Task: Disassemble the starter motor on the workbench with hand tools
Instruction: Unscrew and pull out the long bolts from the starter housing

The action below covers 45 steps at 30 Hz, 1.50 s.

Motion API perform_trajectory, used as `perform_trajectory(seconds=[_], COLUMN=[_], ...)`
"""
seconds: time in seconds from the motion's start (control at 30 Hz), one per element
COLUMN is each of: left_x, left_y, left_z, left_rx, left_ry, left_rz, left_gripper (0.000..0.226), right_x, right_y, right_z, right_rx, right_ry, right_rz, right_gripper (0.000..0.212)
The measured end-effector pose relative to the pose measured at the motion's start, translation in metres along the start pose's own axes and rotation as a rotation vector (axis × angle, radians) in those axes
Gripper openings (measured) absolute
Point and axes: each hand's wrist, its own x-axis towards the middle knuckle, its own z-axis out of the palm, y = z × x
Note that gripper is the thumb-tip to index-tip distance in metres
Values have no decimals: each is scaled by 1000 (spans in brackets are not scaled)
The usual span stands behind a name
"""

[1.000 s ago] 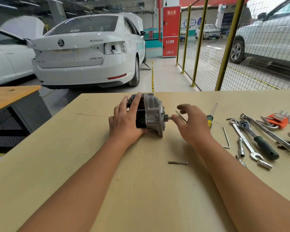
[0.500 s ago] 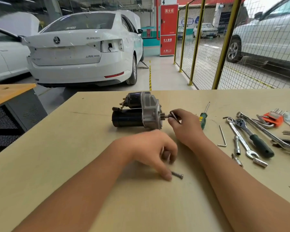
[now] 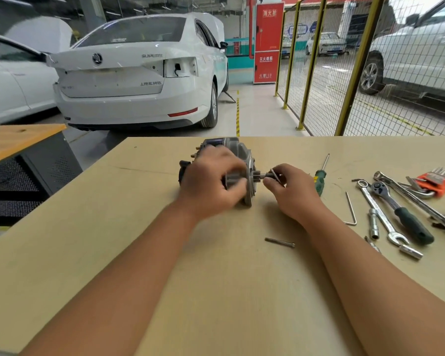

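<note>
Under L grip (image 3: pixel 211 183): starter motor (image 3: pixel 244 160)

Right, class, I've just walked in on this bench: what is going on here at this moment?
A person is working on a starter motor lying on a wooden workbench. The left hand grips the motor body, though it is blurred. The right hand pinches a thin metal tool at the pinion end. One long bolt lies loose on the bench nearer the person. A green-handled screwdriver, ratchet and spanner lie unused to the right.
</note>
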Motion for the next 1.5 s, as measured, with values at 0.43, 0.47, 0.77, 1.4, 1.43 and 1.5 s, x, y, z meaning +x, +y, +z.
perform_trajectory(seconds=[0.43, 0.47, 0.77, 1.4, 1.43, 1.5], left_x=[-19, -19, -20, -10, -10, -10], left_y=[-66, -68, -83, -42, -43, -46], left_z=[-11, -10, -15, -17, -17, -18], left_rx=[82, 84, 116, 171, 160, 114], left_ry=[-305, -295, -350, -510, -503, -484], left_rz=[-519, -513, -532, -317, -311, -307], left_gripper=[138, 136, 120, 101, 98, 90], right_x=[-3, -4, -15, -18, -17, -17], right_y=[0, 0, -15, -26, -28, -32], right_z=[2, 1, -1, -4, -5, -7], right_rx=[-53, -54, -162, -46, 27, 162], right_ry=[8, 3, 38, 101, 165, 254], right_rz=[-48, -55, -193, -79, -62, -49], right_gripper=[15, 15, 25, 50, 49, 42])
